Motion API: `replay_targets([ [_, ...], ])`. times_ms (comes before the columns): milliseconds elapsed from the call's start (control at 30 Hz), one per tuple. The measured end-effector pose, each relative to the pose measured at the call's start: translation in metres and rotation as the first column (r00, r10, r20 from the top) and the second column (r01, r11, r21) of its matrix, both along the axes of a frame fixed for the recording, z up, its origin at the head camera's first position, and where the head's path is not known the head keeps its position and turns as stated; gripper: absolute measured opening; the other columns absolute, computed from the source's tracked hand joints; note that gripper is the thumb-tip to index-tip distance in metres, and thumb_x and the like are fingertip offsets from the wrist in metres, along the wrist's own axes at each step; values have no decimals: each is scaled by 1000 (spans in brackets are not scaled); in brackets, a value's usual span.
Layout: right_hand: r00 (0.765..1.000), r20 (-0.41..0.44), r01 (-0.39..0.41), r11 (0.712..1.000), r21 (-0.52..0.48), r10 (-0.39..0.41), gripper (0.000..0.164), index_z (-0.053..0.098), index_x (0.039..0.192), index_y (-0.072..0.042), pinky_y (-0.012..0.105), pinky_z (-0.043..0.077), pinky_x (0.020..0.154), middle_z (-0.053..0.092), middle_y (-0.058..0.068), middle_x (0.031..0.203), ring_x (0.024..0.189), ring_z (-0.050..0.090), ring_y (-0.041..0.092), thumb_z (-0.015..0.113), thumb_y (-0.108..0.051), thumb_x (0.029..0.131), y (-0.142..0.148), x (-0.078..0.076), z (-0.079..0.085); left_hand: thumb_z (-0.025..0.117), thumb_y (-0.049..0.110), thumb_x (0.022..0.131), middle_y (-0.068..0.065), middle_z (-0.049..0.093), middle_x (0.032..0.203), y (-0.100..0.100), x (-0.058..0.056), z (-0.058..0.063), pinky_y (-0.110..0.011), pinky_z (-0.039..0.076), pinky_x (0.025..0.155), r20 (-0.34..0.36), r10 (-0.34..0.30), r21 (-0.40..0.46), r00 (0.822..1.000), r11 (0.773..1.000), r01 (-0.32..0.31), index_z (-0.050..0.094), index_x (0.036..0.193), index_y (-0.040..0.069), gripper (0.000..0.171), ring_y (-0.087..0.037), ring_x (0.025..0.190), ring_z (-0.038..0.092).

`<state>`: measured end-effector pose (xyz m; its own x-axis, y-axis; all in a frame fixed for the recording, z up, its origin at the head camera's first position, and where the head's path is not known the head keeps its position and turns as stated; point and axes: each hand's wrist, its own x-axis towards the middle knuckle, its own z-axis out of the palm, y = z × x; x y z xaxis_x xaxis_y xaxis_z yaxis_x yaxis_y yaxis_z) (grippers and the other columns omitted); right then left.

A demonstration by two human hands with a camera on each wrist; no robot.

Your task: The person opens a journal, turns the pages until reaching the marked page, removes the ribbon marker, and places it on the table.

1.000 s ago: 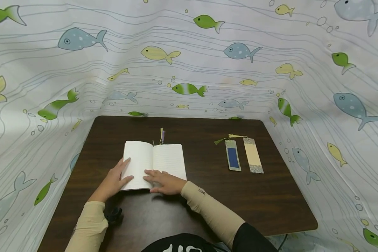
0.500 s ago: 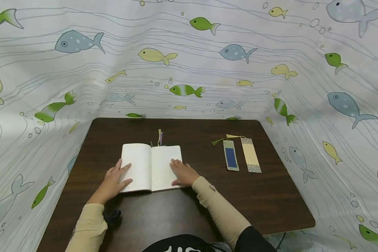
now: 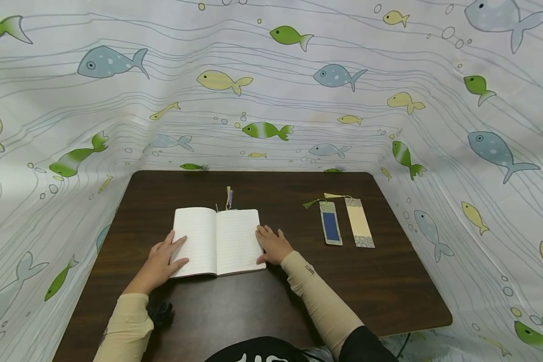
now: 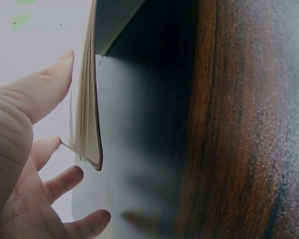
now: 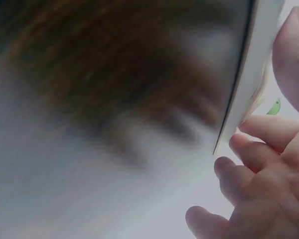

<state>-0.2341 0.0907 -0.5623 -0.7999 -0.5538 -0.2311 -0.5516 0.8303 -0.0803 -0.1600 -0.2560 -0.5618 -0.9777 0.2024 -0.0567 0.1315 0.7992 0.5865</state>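
The notebook (image 3: 218, 244), one in number, lies open on the desk (image 3: 389, 286), mostly in the desk's left half, nearer the left edge than the right, with its top side toward the far edge. Two facing pages show, the left page (image 3: 196, 244) and the right page (image 3: 237, 241), both lined and without visible writing. Two slim tassels, one yellow (image 3: 228, 195) and one purple (image 3: 231, 198), stick out past its top side toward the desk's far edge.

Two hands flank it, neither clenched. The left hand (image 3: 159, 259) is relaxed with fingers spread, its thumb and one finger reaching over the left page's outer margin; the left wrist view shows several page layers beside that thumb. The right hand (image 3: 275, 245) is also loose, fingers extended at the right page's outer side, thumb near its lower corner; how firmly either presses I cannot tell.

Two bookmarks lie side by side, apart, toward the desk's far right corner: one with a blue panel (image 3: 331, 226) and a green tassel (image 3: 311, 203), the other cream (image 3: 359, 218) with a pale yellow tassel (image 3: 336, 195), closer to the right edge. Two beige sleeves (image 3: 126, 319) cover the forearms, and one fish-printed sheet (image 3: 271, 75) hangs behind the desk's far edge.
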Motion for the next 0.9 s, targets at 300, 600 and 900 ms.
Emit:
replay_targets([
  [300,972,-225,-66,997,26,70,70,48,142,-8,55,36,107,41,10,151,139,38,30,64,-48,87,-6,-1,-1,61,41,94,-27,7,159,-1,-1,0,-77,24,96,9,5,-3,1000,1000,-5,33,150,9,71,-57,135,15],
  [600,963,-269,-7,1000,-13,3,93,35,147,0,49,37,109,34,16,154,141,34,29,64,-58,80,-11,-1,-4,61,41,94,-28,11,157,-2,1,0,-78,24,96,14,7,-16,1000,1000,-7,34,150,8,71,-57,135,17],
  [900,992,-115,-73,971,-229,48,70,44,143,-5,52,28,113,28,12,157,146,25,23,62,-45,89,-15,-5,5,60,43,94,-28,11,158,-2,0,2,-77,25,97,28,9,-5,1000,1000,-8,34,150,8,71,-56,135,17],
])
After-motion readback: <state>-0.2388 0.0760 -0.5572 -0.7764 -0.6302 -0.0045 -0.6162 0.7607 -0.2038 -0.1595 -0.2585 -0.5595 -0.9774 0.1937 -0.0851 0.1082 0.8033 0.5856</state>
